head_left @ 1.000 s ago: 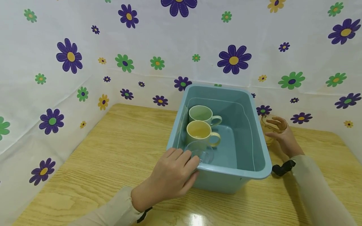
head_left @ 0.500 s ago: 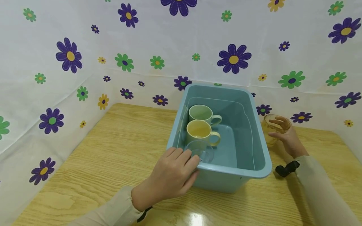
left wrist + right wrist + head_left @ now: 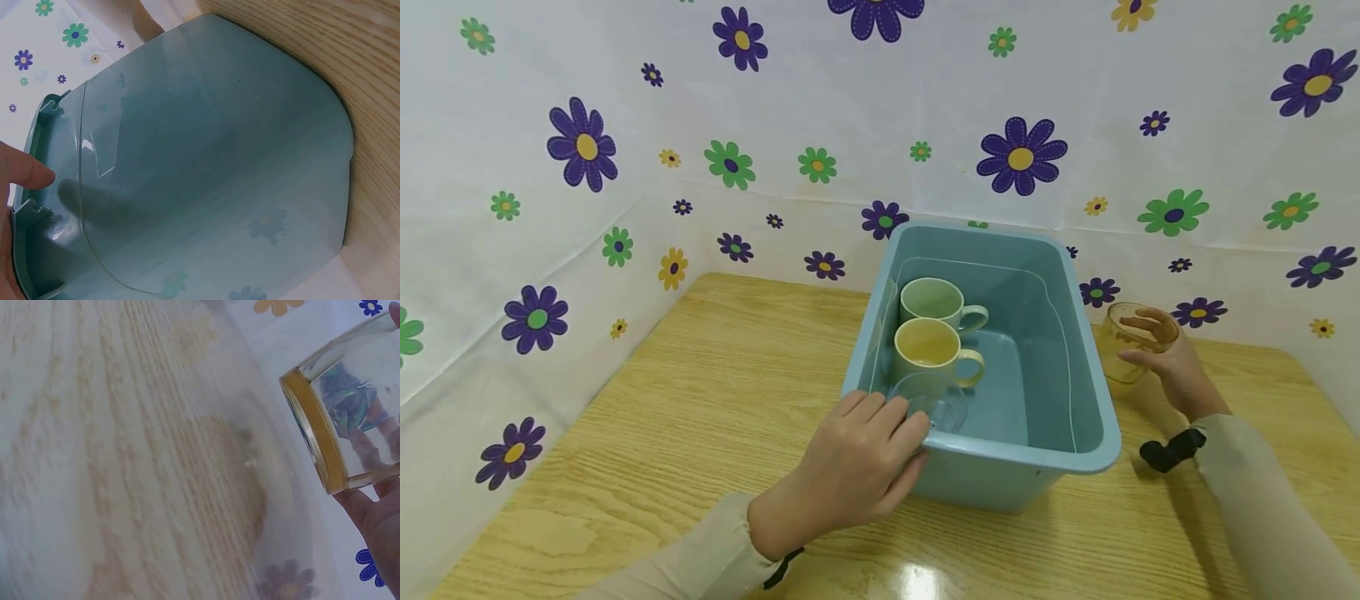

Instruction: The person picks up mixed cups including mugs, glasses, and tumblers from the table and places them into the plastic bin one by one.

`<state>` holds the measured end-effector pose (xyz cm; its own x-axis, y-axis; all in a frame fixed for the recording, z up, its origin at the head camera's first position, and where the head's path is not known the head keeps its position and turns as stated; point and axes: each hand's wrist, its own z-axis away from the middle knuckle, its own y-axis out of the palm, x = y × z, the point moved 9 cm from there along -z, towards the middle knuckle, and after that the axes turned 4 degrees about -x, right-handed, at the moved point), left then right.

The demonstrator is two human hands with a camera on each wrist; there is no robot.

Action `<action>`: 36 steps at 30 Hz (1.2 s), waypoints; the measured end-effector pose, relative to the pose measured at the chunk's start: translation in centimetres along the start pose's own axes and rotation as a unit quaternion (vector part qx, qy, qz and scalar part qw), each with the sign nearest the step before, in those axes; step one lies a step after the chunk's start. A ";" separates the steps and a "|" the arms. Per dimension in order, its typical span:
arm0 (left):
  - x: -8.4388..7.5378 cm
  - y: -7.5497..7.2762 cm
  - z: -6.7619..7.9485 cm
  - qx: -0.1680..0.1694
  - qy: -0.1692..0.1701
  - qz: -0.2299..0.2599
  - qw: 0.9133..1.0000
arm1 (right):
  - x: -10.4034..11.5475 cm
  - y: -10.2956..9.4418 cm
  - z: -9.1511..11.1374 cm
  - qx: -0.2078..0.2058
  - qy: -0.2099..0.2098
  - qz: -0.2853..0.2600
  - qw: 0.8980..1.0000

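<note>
In the head view my left hand (image 3: pixel 857 462) grips the near rim of a blue plastic tub (image 3: pixel 992 454), fingers over the edge. The left wrist view looks along the tub's outer wall (image 3: pixel 219 144), with a thumb (image 3: pixel 31 172) under the rim. On the tub's right side my right hand (image 3: pixel 1176 371) holds a clear amber glass (image 3: pixel 1123 358) by its upper part, thumb and fingers spread around it. The right wrist view shows this glass (image 3: pixel 359 406) with an amber band. Inside the tub stand a green mug (image 3: pixel 928 298), a yellow mug (image 3: pixel 925 346) and a clear glass (image 3: pixel 951 408), partly hidden behind my left hand.
The tub stands on a wood-grain table (image 3: pixel 700 400). Behind and to the left rises a white cloth (image 3: pixel 955 92) printed with purple, green and yellow flowers. The tub's far wall is close to the cloth.
My right hand has moved a little to the right with the amber glass, away from the tub's side. My left hand and the tub have stayed where they were.
</note>
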<state>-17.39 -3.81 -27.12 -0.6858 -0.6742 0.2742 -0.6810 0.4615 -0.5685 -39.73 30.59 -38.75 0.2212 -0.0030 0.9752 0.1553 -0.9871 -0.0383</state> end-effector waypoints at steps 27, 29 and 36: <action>0.0 0.0 0.0 -0.001 -0.004 0.000 1.000 | 4.7 0.5 1.0 0.013 -0.033 0.056 0.998; 0.0 0.0 0.0 -0.001 -0.004 0.000 1.000 | 5.2 0.7 1.0 0.016 -0.041 0.046 0.998; 0.0 0.1 0.0 0.003 -0.003 0.000 1.000 | 6.7 1.1 1.1 0.023 -0.066 0.017 0.997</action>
<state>-17.45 -3.79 -27.20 -0.6840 -0.6780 0.2689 -0.6794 0.4580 -0.5734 -36.99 29.69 -32.53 0.3514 -0.0126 0.9362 0.1894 -0.9783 -0.0842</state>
